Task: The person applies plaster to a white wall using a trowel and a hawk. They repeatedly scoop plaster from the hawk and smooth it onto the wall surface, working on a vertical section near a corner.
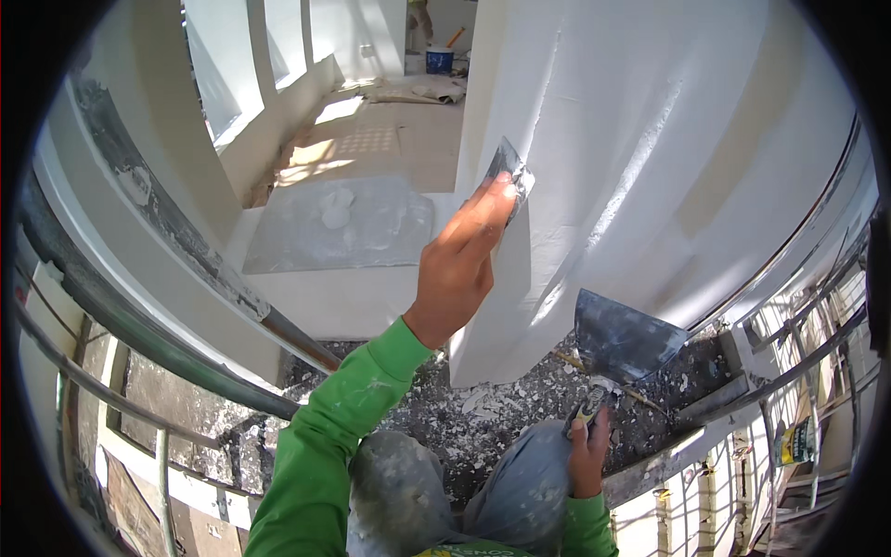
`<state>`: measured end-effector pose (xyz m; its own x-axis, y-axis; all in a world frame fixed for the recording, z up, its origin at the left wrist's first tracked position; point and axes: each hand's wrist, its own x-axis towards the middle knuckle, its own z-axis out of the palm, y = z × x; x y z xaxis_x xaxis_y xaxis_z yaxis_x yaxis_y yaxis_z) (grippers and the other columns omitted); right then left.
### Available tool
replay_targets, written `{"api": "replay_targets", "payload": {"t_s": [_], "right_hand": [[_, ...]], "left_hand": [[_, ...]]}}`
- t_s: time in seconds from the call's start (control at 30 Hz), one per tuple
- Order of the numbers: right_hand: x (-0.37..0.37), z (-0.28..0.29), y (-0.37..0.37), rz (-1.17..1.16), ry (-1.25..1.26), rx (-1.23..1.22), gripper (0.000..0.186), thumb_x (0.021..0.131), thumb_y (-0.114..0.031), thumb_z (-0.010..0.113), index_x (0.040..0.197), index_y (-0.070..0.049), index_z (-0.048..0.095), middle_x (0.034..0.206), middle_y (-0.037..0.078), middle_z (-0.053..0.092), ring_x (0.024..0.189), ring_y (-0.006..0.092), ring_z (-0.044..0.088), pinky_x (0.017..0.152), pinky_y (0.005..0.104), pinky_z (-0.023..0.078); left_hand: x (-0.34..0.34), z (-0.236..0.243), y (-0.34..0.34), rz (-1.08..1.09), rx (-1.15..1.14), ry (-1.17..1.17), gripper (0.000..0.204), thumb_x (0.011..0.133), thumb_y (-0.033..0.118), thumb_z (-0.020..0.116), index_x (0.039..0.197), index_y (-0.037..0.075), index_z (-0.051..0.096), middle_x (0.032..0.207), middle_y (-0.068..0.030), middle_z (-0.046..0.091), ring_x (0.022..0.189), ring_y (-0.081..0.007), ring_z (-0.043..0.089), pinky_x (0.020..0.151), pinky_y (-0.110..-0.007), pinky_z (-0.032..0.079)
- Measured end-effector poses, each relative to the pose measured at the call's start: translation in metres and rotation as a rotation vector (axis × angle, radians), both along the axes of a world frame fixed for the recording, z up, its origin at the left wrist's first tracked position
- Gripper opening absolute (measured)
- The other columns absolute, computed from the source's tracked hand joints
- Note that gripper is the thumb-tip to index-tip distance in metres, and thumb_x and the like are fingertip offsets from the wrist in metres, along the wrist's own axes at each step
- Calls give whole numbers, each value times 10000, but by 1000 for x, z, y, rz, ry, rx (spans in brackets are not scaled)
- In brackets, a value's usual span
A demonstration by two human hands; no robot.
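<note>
My left hand (457,255), at the end of a green sleeve, reaches up to the edge of the white wall (594,121). Its fingers are pressed together on a small metal scraper blade (502,158) smeared with white putty, held against the wall's corner; how it is gripped underneath is hidden. Lower down, near my right knee, my right hand (587,455) is closed round the handle of a wide putty knife (626,342). That grey, dusty blade points up and away from me, over the littered floor near the wall's foot.
A grey board (278,243) with a lump of white putty (337,209) lies on the ledge ahead. Metal rails (121,399) curve round the left; more bars (817,343) stand right. White debris (483,404) litters the floor. A blue bucket (440,61) and another person (419,19) are far back.
</note>
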<state>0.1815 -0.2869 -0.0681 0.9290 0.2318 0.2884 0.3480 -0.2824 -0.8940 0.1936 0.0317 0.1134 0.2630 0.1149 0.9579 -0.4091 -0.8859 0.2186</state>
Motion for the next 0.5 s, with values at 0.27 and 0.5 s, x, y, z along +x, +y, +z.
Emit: {"api": "replay_targets", "payload": {"t_s": [0.27, 0.5], "right_hand": [[5, 23, 12, 145, 98, 159, 366, 914, -172, 569, 1179, 64, 478, 998, 89, 539, 886, 156, 508, 779, 294, 433], [8, 39, 25, 180, 99, 230, 180, 907, -171, 579, 954, -21, 492, 793, 9, 486, 730, 88, 451, 638, 249, 394]], "left_hand": [[6, 49, 5, -47, 52, -78, 624, 725, -220, 451, 1296, 24, 512, 1312, -205, 530, 1231, -367, 504, 1013, -378, 441], [10, 103, 5, -27, 63, -113, 556, 815, -178, 446, 1337, 9, 491, 1319, -200, 537, 1258, -318, 500, 1042, -365, 412]]}}
